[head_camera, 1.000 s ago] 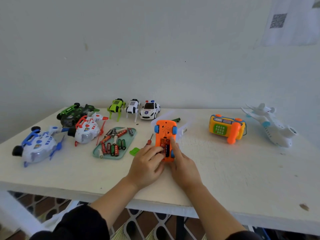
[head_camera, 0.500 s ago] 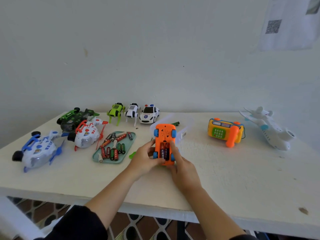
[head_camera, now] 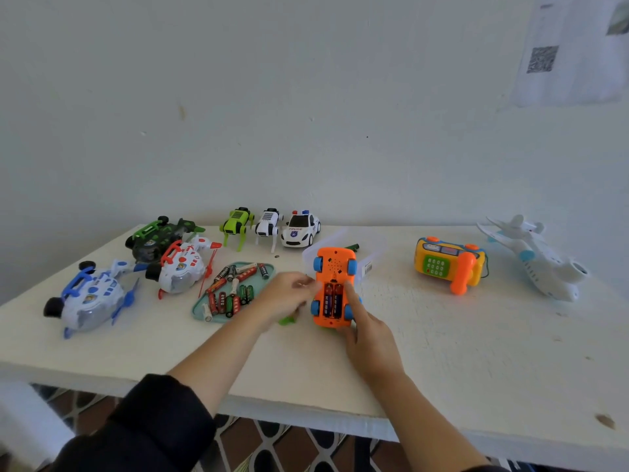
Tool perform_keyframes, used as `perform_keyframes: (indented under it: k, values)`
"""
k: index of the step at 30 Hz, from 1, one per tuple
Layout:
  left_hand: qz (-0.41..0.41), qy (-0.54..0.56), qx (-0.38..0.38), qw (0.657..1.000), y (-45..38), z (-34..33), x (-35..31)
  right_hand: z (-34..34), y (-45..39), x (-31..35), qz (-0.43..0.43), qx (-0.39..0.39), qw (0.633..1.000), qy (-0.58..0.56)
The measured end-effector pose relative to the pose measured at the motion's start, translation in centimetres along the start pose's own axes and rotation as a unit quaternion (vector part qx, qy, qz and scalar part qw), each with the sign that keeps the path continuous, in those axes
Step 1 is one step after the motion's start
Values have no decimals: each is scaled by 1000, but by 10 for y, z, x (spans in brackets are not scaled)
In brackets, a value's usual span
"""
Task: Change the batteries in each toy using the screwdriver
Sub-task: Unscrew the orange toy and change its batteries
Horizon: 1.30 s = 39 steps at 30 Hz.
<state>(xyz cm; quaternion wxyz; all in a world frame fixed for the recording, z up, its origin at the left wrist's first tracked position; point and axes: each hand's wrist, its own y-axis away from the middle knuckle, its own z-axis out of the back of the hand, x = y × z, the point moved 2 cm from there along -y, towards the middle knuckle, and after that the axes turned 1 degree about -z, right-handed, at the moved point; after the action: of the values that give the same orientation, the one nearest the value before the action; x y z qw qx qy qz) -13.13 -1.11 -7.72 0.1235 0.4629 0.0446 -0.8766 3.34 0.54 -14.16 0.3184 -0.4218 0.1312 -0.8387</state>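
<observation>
— Both hands are at the toy. Right grip (head_camera: 369,338) steadies the orange plastic toy car (head_camera: 333,287), which lies belly-up on the bench (head_camera: 476,335); my forefinger runs along its right side and the palm cups its near end.

— And your left?

— Left grip (head_camera: 289,294) is beside the car's left flank, fingers curled near the wheel. It is blurred, so I cannot tell whether it pinches anything or is loose.

— What shows on the car?

— Its battery bay is uncovered, with two dark batteries (head_camera: 333,300) lying side by side inside. Blue wheels sit at the four corners.

— Where is the screwdriver?

— I cannot make it out; my left hand covers that spot. A small green plastic piece (head_camera: 287,320) peeks out below that hand, on the bench.

— Farther out?

— Just left of my hand sits a pale green shallow tray (head_camera: 200,310) of loose red, green and black batteries. Beyond it lie a white-and-red toy helicopter (head_camera: 182,269), a dark green toy helicopter (head_camera: 153,235) and, nearest the left edge, a white-and-blue toy helicopter (head_camera: 90,296). Along the wall stand a lime green robot dog (head_camera: 237,223), a white robot dog (head_camera: 269,223) and a white police car (head_camera: 300,229). A clear plastic box (head_camera: 366,258) sits behind the orange car. Off to the right are a yellow toy telephone with an orange handset (head_camera: 449,264) and a white toy aeroplane (head_camera: 537,258).
</observation>
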Motion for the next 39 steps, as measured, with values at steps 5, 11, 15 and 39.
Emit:
perform_keyframes:
  k: [5,11,15,39]
  values:
    - [35,-279,-4,960,-7,29,19,2,0,3,34,-41,998,11]
    - [0,-500,13,866,13,4,31,-4,-3,-2,41,-42,998,-5]
    - [-45,-565,59,822,23,3,17,0,-4,1,24,-27,999,-15]
    - [-191,-207,-38,959,25,-8,-32,6,-1,8,-43,-16,999,6]
